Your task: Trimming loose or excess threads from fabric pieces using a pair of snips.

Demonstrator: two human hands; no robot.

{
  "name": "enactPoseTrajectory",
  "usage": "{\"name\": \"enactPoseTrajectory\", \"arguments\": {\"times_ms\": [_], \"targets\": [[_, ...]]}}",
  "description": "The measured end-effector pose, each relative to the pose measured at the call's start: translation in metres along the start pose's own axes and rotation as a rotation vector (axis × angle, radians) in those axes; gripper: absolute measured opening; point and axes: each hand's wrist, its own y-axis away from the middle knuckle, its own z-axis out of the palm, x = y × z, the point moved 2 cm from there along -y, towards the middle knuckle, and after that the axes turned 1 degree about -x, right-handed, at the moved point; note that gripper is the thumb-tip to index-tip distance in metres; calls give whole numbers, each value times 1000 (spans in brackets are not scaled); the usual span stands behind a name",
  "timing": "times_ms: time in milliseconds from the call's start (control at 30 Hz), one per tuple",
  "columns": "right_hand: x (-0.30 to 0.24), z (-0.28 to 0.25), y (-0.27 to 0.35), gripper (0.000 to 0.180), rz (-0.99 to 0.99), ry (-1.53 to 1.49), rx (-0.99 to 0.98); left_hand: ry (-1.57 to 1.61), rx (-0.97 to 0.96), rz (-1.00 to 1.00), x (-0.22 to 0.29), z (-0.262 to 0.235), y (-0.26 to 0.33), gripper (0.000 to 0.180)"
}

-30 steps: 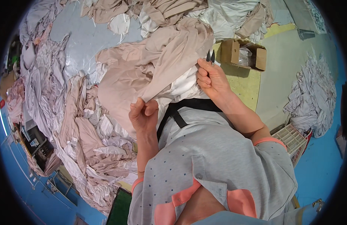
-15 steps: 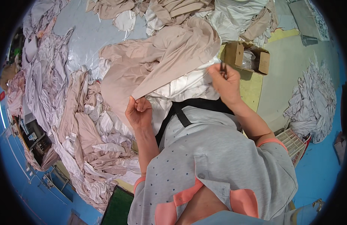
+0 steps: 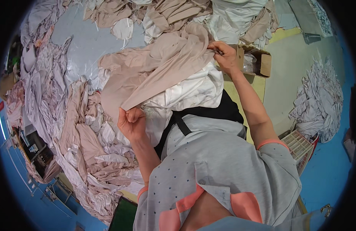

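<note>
A large beige cloth lies spread over white cloth in front of my waist. My left hand is closed, pinching the beige cloth's near left corner between thumb and fingers. Farther off to the right, my right hand pinches the same cloth by its right edge, so the edge between my hands runs taut and slanting. A small dark object shows within the right hand's fingers; its kind is too hidden to tell.
Beige and white garments are heaped at the left, with more cloth along the back. An open cardboard box holding clear plastic stands beyond my right hand. Greyish cloth is piled at the right above a pale plastic crate.
My right hand has moved away from me and now grips the cloth's right edge. The left hand has shifted slightly left and nearer, still pinching the corner.
</note>
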Motion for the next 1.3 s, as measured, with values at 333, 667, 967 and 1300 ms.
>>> {"name": "enactPoseTrajectory", "arguments": {"times_ms": [333,667,967,1300], "targets": [[-92,-68,-26,11,-3,96,-56,-180,-40,271,41,22,36,14],[-79,-65,-90,12,159,-229,-182,-933,435,544,41,45,16,21],[3,-31,-109,11,360,-149,-230,-716,514,246,44,-9,-66,23],[4,-23,-113,13,436,-204,-88,-611,525,210,43,-9,-77,23]]}}
